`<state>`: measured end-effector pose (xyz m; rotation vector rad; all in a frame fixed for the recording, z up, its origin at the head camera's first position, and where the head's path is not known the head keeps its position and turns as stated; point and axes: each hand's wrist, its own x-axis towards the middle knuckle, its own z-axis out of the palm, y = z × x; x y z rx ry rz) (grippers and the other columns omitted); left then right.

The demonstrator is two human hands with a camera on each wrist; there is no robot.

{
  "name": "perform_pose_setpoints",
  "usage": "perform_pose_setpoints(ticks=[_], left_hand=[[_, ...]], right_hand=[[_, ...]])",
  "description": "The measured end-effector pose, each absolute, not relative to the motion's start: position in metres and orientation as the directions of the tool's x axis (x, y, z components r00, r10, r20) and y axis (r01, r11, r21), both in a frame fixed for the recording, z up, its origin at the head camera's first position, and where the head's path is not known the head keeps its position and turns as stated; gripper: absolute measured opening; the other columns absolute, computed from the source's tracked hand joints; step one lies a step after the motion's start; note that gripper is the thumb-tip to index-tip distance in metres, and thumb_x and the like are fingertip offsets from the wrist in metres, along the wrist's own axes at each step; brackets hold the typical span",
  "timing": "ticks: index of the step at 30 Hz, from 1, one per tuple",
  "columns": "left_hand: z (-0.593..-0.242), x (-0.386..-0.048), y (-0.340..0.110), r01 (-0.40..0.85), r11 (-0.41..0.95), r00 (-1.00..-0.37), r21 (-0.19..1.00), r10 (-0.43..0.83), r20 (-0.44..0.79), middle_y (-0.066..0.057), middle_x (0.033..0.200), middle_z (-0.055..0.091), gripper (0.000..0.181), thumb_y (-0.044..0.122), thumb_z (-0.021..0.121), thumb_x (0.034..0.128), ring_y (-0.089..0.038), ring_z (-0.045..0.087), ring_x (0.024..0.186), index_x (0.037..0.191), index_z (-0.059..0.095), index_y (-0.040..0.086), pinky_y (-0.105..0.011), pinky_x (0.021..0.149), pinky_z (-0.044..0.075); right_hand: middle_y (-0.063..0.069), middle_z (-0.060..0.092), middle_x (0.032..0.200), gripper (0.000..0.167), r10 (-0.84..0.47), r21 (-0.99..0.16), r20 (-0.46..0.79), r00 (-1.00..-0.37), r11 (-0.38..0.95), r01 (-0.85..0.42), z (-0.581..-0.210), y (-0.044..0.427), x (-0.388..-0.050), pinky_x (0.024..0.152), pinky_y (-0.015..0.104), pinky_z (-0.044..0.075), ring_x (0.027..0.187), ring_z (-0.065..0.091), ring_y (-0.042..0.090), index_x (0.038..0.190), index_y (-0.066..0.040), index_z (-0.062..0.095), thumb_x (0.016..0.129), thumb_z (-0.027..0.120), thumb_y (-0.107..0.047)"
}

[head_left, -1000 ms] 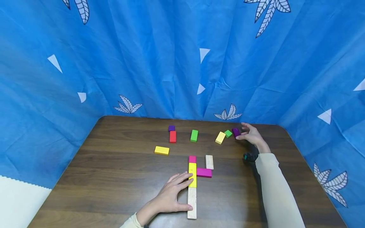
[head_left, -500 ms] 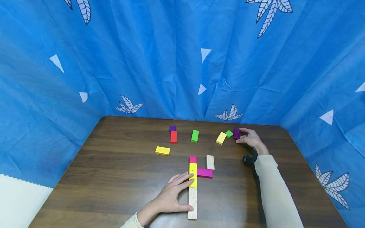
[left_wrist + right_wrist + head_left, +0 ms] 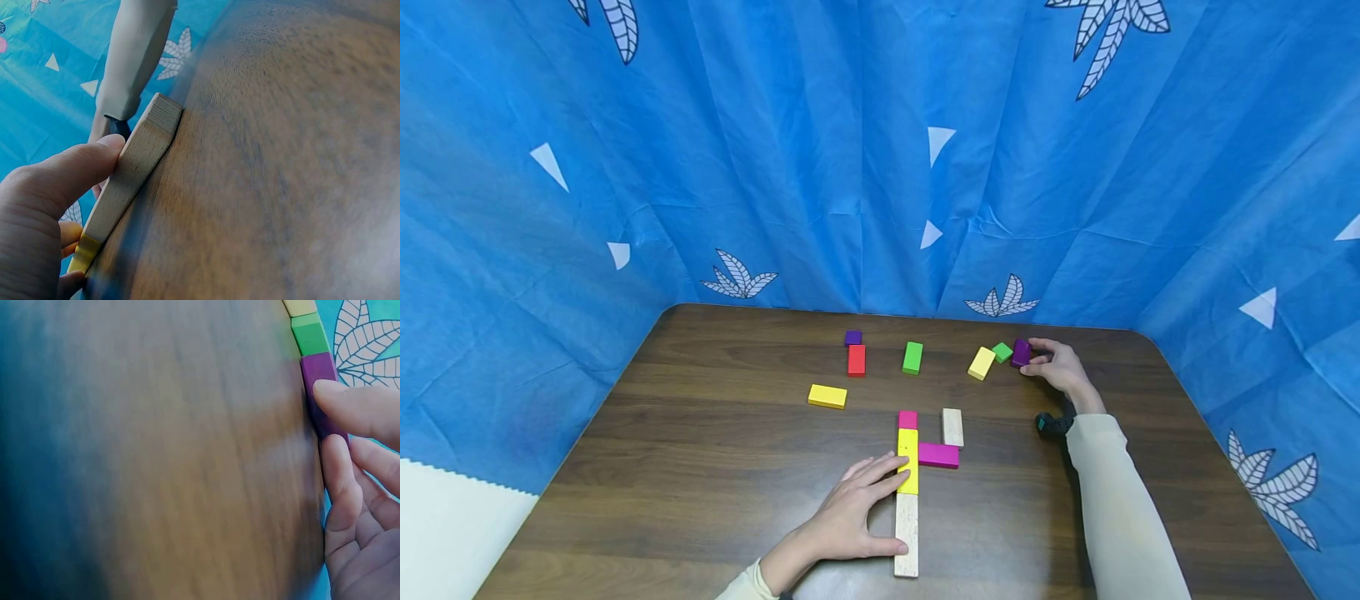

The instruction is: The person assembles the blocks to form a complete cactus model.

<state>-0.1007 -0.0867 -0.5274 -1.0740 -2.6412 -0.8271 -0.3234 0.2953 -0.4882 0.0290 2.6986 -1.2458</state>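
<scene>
My left hand lies at the left side of a row of blocks, its fingers extended onto the yellow block and its thumb touching the long plain wood block. A small pink block tops this row, and a magenta block extends right from it. At the far right my right hand holds a purple block, with thumb and index finger bent against it. Beside that block sits a small green block; in the right wrist view the purple block meets the green one.
A pale yellow block, a green block, a red block and a dark purple block lie toward the back. A yellow block is farther left. One short wood block stands behind the magenta one. Blue curtains border the table.
My right hand has closed in on the purple block, which has turned straighter and then shifted slightly left. The left hand and its row of blocks have stayed put.
</scene>
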Motion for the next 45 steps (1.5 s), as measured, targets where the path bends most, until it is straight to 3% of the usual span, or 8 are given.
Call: perform_pose_setpoints(ticks=[7,17,35,45], left_hand=[[-0.526,-0.101,-0.087,0.683,0.58,-0.728,0.444,0.591,0.347,-0.001,0.15,0.046,0.088,0.061,0.076,0.0726,-0.025,0.041,0.142,0.139,0.055,0.008,-0.045,0.112,0.034],[-0.525,-0.102,-0.087,0.68,0.582,-0.73,0.446,0.593,0.339,0.0,0.15,0.046,0.088,0.061,0.076,0.0721,-0.024,0.041,0.142,0.139,0.054,0.008,-0.045,0.113,0.033],[-0.526,-0.102,-0.087,0.677,0.588,-0.733,0.442,0.592,0.335,0.0,0.15,0.046,0.088,0.061,0.076,0.0715,-0.024,0.041,0.142,0.139,0.055,0.009,-0.044,0.114,0.033],[-0.527,-0.101,-0.087,0.67,0.592,-0.739,0.447,0.59,0.326,0.001,0.151,0.045,0.088,0.062,0.075,0.0726,-0.022,0.039,0.143,0.14,0.054,0.009,-0.044,0.114,0.033]], right_hand=[[0.028,0.057,0.126,0.07,-0.033,-0.762,-0.134,-0.99,0.642,0.082,-0.49,0.296,-0.321,0.078,0.018,0.047,0.105,0.059,0.031,0.146,0.002,0.04,0.087,0.073,-0.015],[0.025,0.047,0.143,0.071,0.036,-0.808,-0.113,-0.993,0.578,0.112,-0.493,0.297,-0.316,0.071,0.005,0.045,0.11,0.06,0.032,0.146,-0.001,0.041,0.086,0.075,-0.018],[0.022,0.051,0.138,0.071,0.031,-0.824,-0.08,-0.996,0.561,0.083,-0.482,0.276,-0.288,0.073,0.008,0.046,0.113,0.057,0.033,0.145,-0.005,0.042,0.085,0.076,-0.02],[0.023,0.055,0.127,0.067,-0.07,-0.822,0.029,-0.997,0.566,-0.064,-0.475,0.251,-0.278,0.071,0.009,0.048,0.1,0.058,0.03,0.14,-0.002,0.049,0.081,0.079,-0.012]])
